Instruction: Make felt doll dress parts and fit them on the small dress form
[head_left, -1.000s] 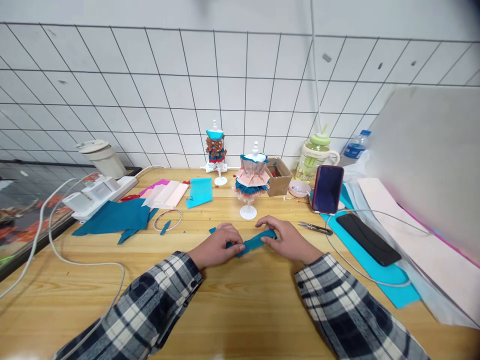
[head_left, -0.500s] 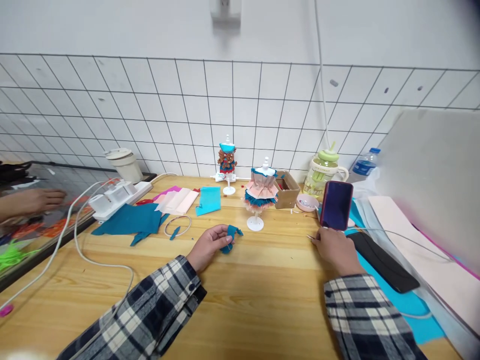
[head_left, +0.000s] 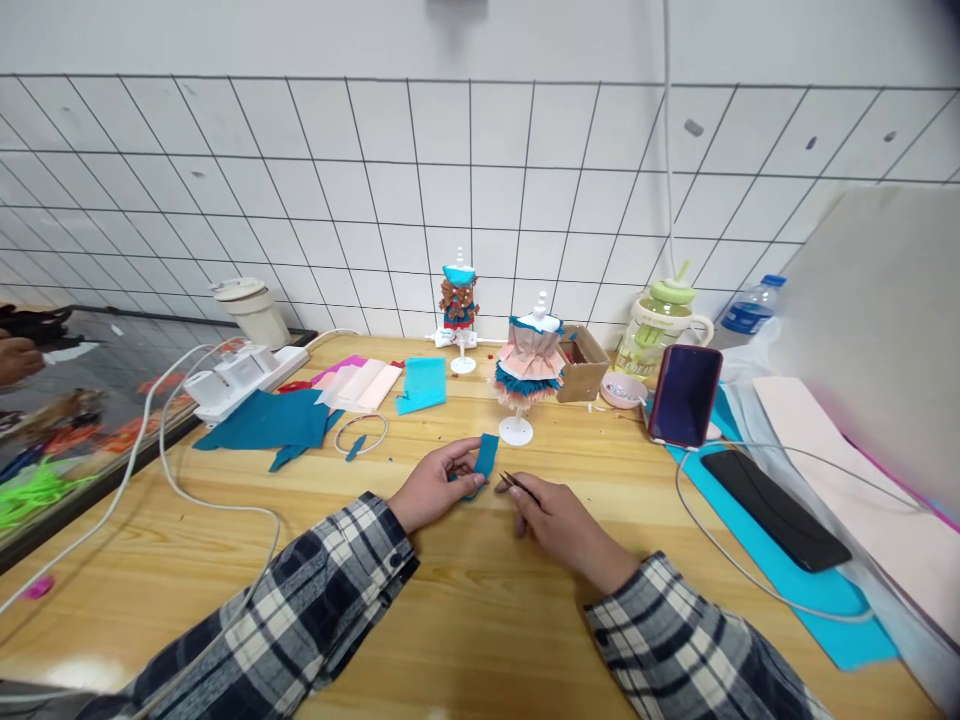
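My left hand [head_left: 439, 485] pinches a narrow strip of teal paper [head_left: 487, 456] that sticks up above the fingertips. Close to its right, my right hand [head_left: 559, 520] holds dark pointed tweezers [head_left: 519, 486], their tips apart and just beside the strip without touching it. Behind both hands stands a small white dress form [head_left: 517, 430] in a pink and teal ruffled paper dress [head_left: 529, 362]. A second, smaller form [head_left: 459, 300] in brown, red and blue is farther back. A wooden hoop [head_left: 385, 432] with a teal scrap lies left of the hands.
Teal sheets [head_left: 274, 425], a power strip [head_left: 296, 358] and white cables are at left. A cardboard box [head_left: 589, 378], a pink dish [head_left: 624, 392], an upright phone [head_left: 684, 395] and a black phone [head_left: 776, 510] are at right. Another person's hand [head_left: 19, 360] shows far left.
My right hand has moved left from beside the phone to my left hand, with the tweezers. The teal strip now stands more upright. The other person's hand has drawn back to the left.
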